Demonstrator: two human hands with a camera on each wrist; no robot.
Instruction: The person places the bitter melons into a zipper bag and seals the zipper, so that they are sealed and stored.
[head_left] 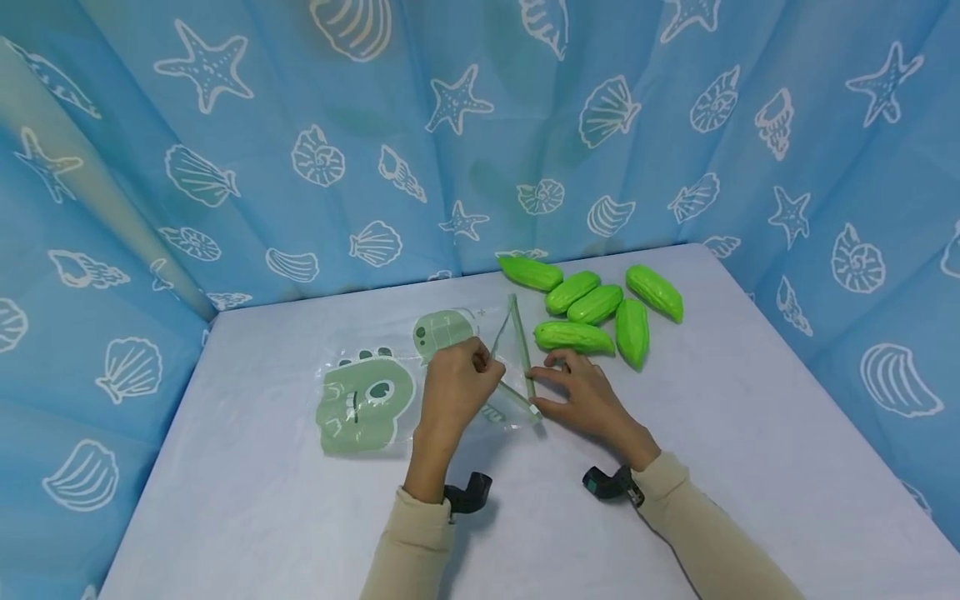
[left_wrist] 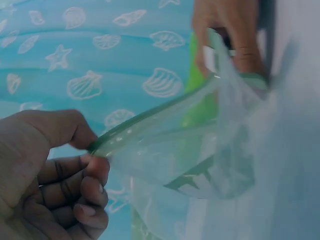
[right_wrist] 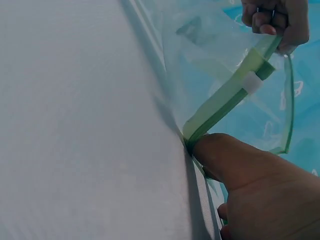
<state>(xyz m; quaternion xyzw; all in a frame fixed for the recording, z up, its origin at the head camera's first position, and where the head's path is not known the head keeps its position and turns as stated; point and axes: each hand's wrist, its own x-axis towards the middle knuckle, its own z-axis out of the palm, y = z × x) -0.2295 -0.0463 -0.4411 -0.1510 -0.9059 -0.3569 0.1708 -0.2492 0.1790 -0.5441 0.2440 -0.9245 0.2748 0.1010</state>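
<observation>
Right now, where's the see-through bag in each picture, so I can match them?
Head: the see-through bag stretches from left of centre to the middle.
Left wrist: the see-through bag crosses the middle, between both hands.
Right wrist: the see-through bag is towards the upper right.
Shared landmark: the left hand, pinching the bag's green rim.

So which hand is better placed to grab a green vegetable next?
Probably the right hand: it is nearer the green vegetables, though also holding the bag; the left hand pinches it farther away.
</observation>
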